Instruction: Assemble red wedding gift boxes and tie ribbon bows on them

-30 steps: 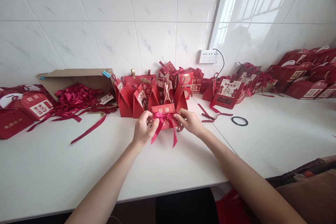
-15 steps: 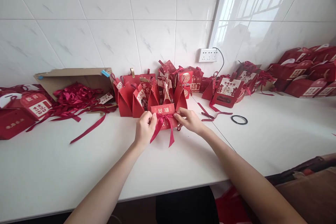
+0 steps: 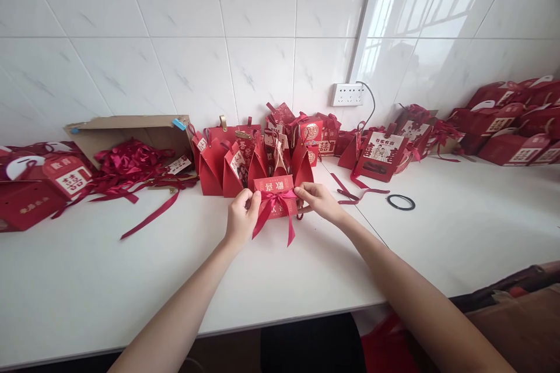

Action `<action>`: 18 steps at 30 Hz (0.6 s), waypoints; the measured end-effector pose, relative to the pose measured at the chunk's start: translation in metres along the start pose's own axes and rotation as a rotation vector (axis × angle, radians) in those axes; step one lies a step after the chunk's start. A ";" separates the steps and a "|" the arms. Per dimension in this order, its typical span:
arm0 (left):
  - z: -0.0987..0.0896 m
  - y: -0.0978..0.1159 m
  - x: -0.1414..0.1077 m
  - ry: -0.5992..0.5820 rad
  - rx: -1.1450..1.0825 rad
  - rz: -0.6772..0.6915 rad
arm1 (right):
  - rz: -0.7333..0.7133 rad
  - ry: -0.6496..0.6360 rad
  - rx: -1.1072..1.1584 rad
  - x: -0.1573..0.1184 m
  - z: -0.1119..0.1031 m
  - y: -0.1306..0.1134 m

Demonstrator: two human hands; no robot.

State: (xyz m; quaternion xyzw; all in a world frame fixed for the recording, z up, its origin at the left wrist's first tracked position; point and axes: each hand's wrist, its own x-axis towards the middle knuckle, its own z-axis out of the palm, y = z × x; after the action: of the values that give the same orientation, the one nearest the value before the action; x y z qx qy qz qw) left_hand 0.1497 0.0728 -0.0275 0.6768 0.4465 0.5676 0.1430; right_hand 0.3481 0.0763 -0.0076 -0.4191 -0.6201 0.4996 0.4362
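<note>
A small red box [image 3: 275, 210] with gold characters is near the middle of the white table [image 3: 324, 268], in front of a row of red boxes. Across its front lies a dark pink ribbon [image 3: 280, 197] tied in a bow, two tails hanging down. My left hand [image 3: 243, 214] pinches the bow's left loop between thumb and finger. On the other side, my right hand [image 3: 319, 200] pinches the right loop, its fingers close to the box's right edge.
Behind stand red boxes [image 3: 210, 172]. A cardboard box [image 3: 126, 122] with tangled ribbon is at the left, beside more red boxes [image 3: 30, 201]. To the right are loose ribbon strips, a black ring [image 3: 401, 202] and stacked red boxes [image 3: 511, 145]. A power strip [image 3: 348, 95] is on the wall.
The view has shifted slightly. Both hands still hold the bow's loops, and the bow looks a little more spread, with its right tail slightly further right.
</note>
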 end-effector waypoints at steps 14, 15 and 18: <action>-0.001 0.001 0.001 -0.055 -0.043 -0.009 | -0.489 -0.066 -0.494 0.001 -0.008 0.013; -0.001 0.001 0.001 -0.056 -0.047 -0.015 | -0.504 -0.084 -0.530 0.002 -0.008 0.014; -0.001 0.001 0.002 -0.045 -0.066 -0.051 | -0.527 -0.070 -0.587 0.004 -0.008 0.018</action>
State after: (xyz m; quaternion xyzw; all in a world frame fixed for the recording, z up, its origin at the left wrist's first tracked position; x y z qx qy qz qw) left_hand 0.1492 0.0728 -0.0252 0.6726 0.4415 0.5627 0.1895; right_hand 0.3564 0.0847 -0.0235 -0.3351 -0.8374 0.1860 0.3897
